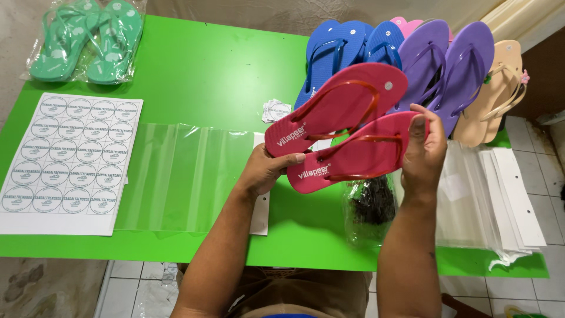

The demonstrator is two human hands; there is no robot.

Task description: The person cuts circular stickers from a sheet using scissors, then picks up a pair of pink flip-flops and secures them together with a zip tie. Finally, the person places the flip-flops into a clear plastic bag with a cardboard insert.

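1. two pink flip-flops point(347, 126) are held side by side above the green table point(218, 76), soles facing up toward the camera, the upper one overlapping the lower one's edge; both have red straps

2. left hand point(265, 171) grips the heel ends, thumb laid across the lower sandal's heel and fingers tucked underneath; right hand point(424, 150) clasps the toe end of the lower sandal, fingertips curled over its rim, so the pair spans the gap between the two hands

3. likely slip: the upper sandal seems pinched only at its heel by the left hand, so it could pivot or slide off the lower one and drop, because smooth foam soles give little friction against each other

4. a falling sandal could land on the small clear bag of dark pieces point(371, 209) just below and knock it off the near edge of the table

5. the flat clear plastic bag point(176, 176) lies to the left of the left hand, light enough that a passing forearm might drag or crease it

6. beyond it, the sheet of round stickers point(67, 156) lies flat, near the table's left edge

7. behind the hands stand blue sandals point(347, 50), purple sandals point(447, 65) and a beige pair point(500, 88), leaning in a row; a bump from the raised pair could topple them

8. bagged green sandals point(88, 38) sit well apart at the far left corner
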